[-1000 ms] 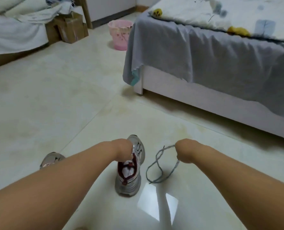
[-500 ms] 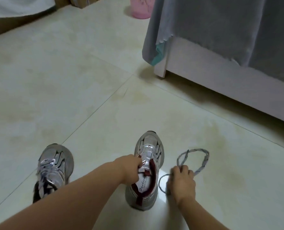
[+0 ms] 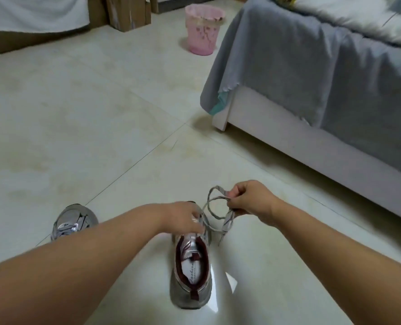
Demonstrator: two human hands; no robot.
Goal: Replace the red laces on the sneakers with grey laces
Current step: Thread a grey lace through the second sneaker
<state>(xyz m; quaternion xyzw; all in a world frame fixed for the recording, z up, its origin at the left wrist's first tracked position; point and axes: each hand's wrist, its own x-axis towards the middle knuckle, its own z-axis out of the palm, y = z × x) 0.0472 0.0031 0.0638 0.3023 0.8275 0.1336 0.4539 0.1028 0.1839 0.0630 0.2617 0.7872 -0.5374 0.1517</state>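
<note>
Head view: R hand (image 3: 248, 202) pinches grey lace (image 3: 214, 207) w/ curled fingers, raised just above floor (image 3: 89, 118); lace loops out to its left and one end hangs down beside shoe (image 3: 191, 270); L hand (image 3: 183, 218) rests on front of shoe, fingers bent down over tongue area, a strand of lace running to it; can't tell if it actually grips the lace; L forearm hides shoe's toe and eyelets, so lacing state can't be seen. Shoe sits centre, heel toward camera, dark red lining, opening up; 2nd shoe (image 3: 73, 221) well to the left, partly behind L forearm, laces look pale. Around: bed (image 3: 288, 146) at right w/ grey sheet (image 3: 300, 66) hanging over its side, near R hand but apart; pink bin (image 3: 204, 31) far back by bed corner; boxes (image 3: 126, 10) further left at back; white cloth (image 3: 30, 12) top left.
</note>
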